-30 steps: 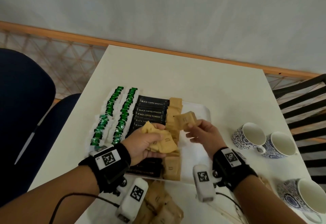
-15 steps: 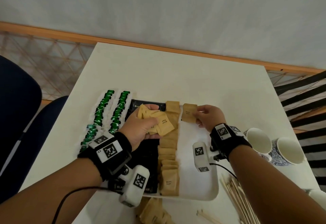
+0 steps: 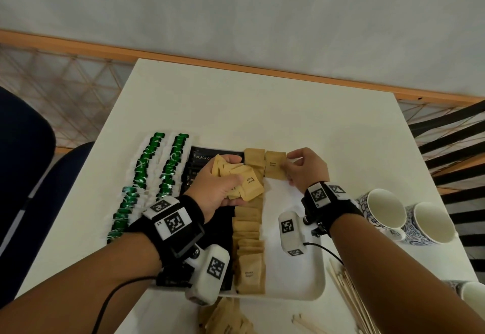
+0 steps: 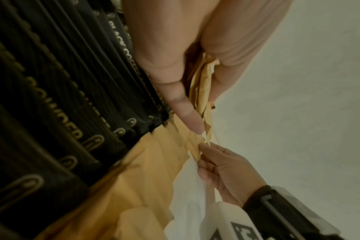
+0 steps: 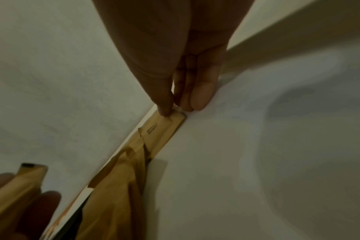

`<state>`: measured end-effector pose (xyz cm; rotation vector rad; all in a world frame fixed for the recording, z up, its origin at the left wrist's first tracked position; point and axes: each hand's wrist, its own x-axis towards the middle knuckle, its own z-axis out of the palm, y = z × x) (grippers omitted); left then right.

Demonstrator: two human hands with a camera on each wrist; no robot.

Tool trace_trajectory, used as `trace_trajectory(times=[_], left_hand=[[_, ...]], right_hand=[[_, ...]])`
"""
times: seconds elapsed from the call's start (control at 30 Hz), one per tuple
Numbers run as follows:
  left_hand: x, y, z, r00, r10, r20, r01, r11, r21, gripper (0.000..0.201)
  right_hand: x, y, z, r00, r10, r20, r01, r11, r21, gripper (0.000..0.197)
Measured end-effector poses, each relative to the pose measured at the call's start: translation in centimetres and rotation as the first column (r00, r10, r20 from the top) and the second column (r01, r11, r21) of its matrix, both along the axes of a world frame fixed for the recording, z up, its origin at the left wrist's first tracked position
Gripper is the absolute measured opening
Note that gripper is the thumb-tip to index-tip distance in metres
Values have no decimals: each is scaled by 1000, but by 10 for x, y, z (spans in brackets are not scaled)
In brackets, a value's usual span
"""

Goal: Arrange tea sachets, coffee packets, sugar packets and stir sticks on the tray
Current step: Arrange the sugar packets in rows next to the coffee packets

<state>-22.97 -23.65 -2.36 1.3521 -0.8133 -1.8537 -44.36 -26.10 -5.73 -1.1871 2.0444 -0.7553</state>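
Right hand (image 3: pixel 305 170) pinches one sugar packet (image 3: pixel 274 164) at the tray's (image 3: pixel 296 276) twelve o'clock end; left hand (image 3: pixel 217 189) clutches spares (image 3: pixel 248 184). It should lie flush beside its neighbour.

Matt brown kraft paper, lightly creased, is seen in the sugar packets (image 3: pixel 248 231), both those laid in a column and the fanned bunch (image 3: pixel 242 180). The coffee packets (image 4: pixel 51 100) are shown as dark, finely ribbed film with faintly glossy gold print. Shiny green foil and white paper are seen in the tea sachets (image 3: pixel 147 165). The tray (image 3: pixel 294 276) appears as smooth white plastic with a soft sheen. The stir sticks (image 3: pixel 349 299) are pale bare wood. The cups (image 3: pixel 383 210) are glazed white ceramic, patterned blue outside. The table (image 3: pixel 262 107) is matt off-white.
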Motion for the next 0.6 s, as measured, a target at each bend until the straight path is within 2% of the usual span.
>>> trace_trajectory(times=[0.1, 0.17, 0.3, 0.37, 0.47, 0.6], left_hand=[[-1, 1, -1, 1000, -2, -5, 2, 1000, -2, 30], [-3, 2, -1, 1000, -1, -8, 1, 1000, -4, 30], [-9, 6, 0, 1000, -1, -5, 1, 1000, -26, 29], [-11, 8, 1, 1000, 19, -2, -19, 999, -40, 29], [-13, 12, 2, 999, 40, -16, -40, 998, -39, 26], [-11, 13, 2, 998, 54, -16, -54, 998, -36, 26]], right_hand=[[1, 5, 3, 1000, -10, -2, 10, 999, -51, 14], [8, 13, 11, 998, 40, 45, -35, 995, -94, 12], [31, 37, 27, 919, 253, 303, -265, 964, -1, 27], [37, 46, 29, 890, 264, 372, -308, 949, 62, 26], [36, 51, 29, 862, 157, 482, -186, 982, 13, 22], [28, 52, 28, 865, 65, 498, -47, 998, -49, 15]])
